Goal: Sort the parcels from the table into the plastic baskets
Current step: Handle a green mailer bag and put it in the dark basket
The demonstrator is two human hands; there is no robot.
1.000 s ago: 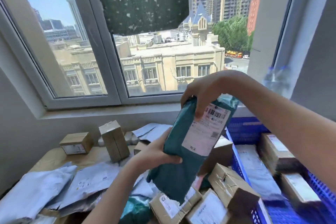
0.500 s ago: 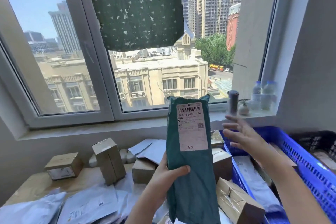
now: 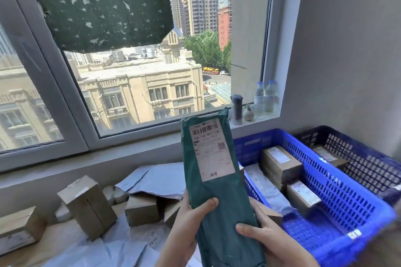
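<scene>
Green plastic parcel (image 3: 219, 206), white label (image 3: 211, 149)

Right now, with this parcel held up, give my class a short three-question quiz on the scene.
1. True or false: the green parcel stands upright, its label facing the camera.
2. What grips the parcel? A one hand; B both hands; C neither.
3. Fill in: the nearest basket to the parcel is ____ plastic.
Key: 1 true. 2 B, the left hand and right hand. 3 blue.
</scene>
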